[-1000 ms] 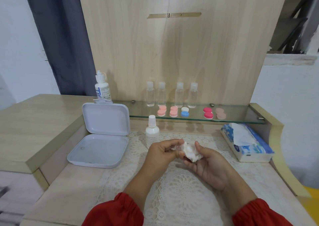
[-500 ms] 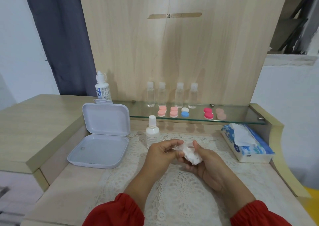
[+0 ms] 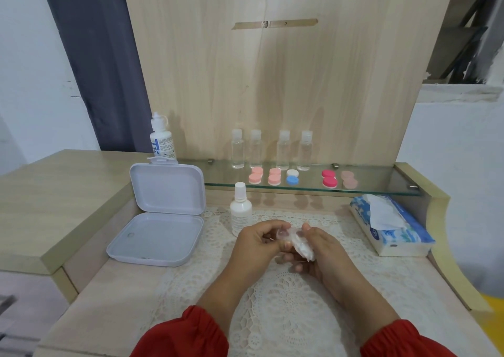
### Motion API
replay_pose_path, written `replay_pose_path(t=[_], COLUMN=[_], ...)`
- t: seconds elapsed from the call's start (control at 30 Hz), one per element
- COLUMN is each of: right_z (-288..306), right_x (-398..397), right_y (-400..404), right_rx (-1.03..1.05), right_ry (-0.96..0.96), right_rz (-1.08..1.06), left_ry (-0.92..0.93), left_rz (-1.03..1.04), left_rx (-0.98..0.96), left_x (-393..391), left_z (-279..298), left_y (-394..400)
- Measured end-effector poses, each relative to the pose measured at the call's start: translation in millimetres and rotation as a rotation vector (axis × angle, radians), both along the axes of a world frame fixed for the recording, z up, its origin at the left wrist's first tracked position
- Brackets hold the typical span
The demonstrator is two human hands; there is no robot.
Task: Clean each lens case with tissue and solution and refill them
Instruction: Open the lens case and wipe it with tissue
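Over the middle of the lace mat (image 3: pixel 286 302), the left hand (image 3: pixel 256 243) pinches a small clear lens case (image 3: pixel 282 233) while the right hand (image 3: pixel 324 253) grips a wad of tissue (image 3: pixel 302 247) against it. The wiping looks underway, the refill not yet started. Along the glass shelf's (image 3: pixel 381 184) front edge, 5 capped cases (image 3: pixel 291 177) wait, seemingly untouched.

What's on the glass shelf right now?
On the glass shelf: four clear bottles at the back, five capped lens cases in front. Their contents are hidden.
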State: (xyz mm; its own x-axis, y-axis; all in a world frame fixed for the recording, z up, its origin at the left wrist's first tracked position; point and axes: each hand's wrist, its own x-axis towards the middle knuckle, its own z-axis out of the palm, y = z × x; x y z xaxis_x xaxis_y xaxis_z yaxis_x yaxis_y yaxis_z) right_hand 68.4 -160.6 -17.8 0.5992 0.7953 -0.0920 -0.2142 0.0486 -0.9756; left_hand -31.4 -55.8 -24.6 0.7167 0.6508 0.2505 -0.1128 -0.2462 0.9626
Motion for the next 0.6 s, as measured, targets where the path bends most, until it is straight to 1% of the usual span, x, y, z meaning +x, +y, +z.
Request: replay_pose_path(t=[0.13,0.23,0.3,0.6], right_z=[4.3,7.5,7.5,6.3], right_x=[-5.8,-8.3,-8.6,-7.0], right_y=[-2.9,-4.8,-4.4,-4.8], right_rx=[0.042,0.084,0.093,0.109], right_ry=[0.010,0.074,0.102,0.085], right_rz=[0.030,0.043,0.040,0.061], left_ry=[-0.009,-0.027,-0.025,0.020], left_rz=[-0.032,-0.081,-0.073,-0.017], left_rx=[-0.011,-0.054,-0.071,-0.056], left_x=[-2.6,-4.3,-4.1,-0.6], left_z=[5.3,7.2,5.6,-0.5], left_y=[-3.7,-4.3,-2.6,1.9])
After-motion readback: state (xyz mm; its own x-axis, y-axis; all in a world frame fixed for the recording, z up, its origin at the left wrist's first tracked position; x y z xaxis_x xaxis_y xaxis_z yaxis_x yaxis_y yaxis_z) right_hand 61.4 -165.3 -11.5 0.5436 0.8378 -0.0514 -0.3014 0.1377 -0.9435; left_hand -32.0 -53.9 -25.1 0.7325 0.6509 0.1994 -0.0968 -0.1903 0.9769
